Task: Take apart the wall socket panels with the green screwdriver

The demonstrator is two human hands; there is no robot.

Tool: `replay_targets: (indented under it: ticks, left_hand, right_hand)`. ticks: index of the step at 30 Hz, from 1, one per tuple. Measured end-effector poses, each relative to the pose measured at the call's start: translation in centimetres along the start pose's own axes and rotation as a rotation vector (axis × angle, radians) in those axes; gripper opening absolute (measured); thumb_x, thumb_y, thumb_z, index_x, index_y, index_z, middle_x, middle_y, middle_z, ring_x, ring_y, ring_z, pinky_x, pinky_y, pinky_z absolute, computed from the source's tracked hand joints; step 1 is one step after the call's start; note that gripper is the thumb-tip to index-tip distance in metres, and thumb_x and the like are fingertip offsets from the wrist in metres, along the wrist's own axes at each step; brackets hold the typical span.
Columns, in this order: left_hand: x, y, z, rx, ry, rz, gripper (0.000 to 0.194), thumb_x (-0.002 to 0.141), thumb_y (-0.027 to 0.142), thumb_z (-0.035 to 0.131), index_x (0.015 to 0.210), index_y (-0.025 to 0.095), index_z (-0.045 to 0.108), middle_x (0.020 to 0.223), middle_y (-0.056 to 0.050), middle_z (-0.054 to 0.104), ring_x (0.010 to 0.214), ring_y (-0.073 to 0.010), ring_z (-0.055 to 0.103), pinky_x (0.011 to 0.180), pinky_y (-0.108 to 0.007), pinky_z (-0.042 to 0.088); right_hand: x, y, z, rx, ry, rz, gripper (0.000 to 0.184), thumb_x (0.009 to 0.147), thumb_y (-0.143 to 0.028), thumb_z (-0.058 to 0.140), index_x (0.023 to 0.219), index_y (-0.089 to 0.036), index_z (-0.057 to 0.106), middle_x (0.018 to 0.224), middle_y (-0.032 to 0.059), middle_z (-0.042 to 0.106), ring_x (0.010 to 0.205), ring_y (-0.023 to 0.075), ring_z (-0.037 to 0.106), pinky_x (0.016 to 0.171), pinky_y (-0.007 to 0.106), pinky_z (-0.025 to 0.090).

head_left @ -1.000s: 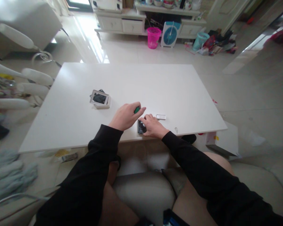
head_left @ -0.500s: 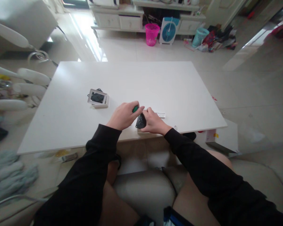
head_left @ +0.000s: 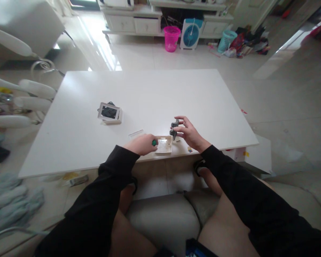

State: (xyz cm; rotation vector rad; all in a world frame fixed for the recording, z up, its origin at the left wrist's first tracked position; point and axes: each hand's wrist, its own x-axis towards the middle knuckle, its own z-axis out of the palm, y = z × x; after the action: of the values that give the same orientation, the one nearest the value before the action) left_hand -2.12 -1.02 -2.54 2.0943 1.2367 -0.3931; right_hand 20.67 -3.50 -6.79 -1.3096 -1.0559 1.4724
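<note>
My left hand (head_left: 141,144) is closed round a tool whose rounded green end (head_left: 154,142) pokes out by the thumb; the rest of it is hidden in the fist. Fingertips of my right hand (head_left: 189,132) pinch a small black-and-grey part (head_left: 174,129), tilted on edge above the table. Between the hands, near the table's front edge, sits a shallow white box (head_left: 171,146) with a pale, shiny inside. A thin clear strip (head_left: 136,134) lies behind my left hand. Beside my right wrist is a small colourful piece (head_left: 189,149).
Farther left on the white table (head_left: 149,92) stands another white box (head_left: 115,121) with a frame and black pieces on it. White chair parts (head_left: 37,87) flank the table's left side. Beyond are a pink basket (head_left: 172,39) and a blue-and-white fan (head_left: 191,34).
My hands have moved apart. The right hand has shifted right with the black part and turned it, and the left has drawn slightly down, uncovering the white box.
</note>
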Motion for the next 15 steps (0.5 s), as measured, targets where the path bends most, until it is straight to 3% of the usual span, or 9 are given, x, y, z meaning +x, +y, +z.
replay_targets:
  ticks: [4,15]
  left_hand:
    - [0.7,-0.3,1.0,-0.018,-0.172,-0.069,0.049,0.082,0.026,0.061,0.129,0.020,0.073,0.093,-0.008,0.078,0.047,-0.0126,0.058,0.053,-0.027,0.047]
    - [1.0,0.1,0.9,-0.005,-0.224,-0.114,0.052,0.084,0.024,0.059,0.134,0.016,0.069,0.093,-0.012,0.077,0.041,-0.0110,0.053,0.047,-0.026,0.046]
  right_hand:
    - [-0.1,0.6,-0.4,-0.027,-0.026,-0.049,0.069,0.060,-0.034,0.084,0.116,-0.029,0.044,0.122,0.0033,0.051,0.107,0.0224,0.067,0.098,0.047,0.057]
    - [-0.7,0.7,-0.5,-0.330,-0.211,-0.220,0.067,0.061,-0.022,0.086,0.117,-0.025,0.050,0.131,0.0062,0.055,0.117,0.0231,0.065,0.104,0.045,0.054]
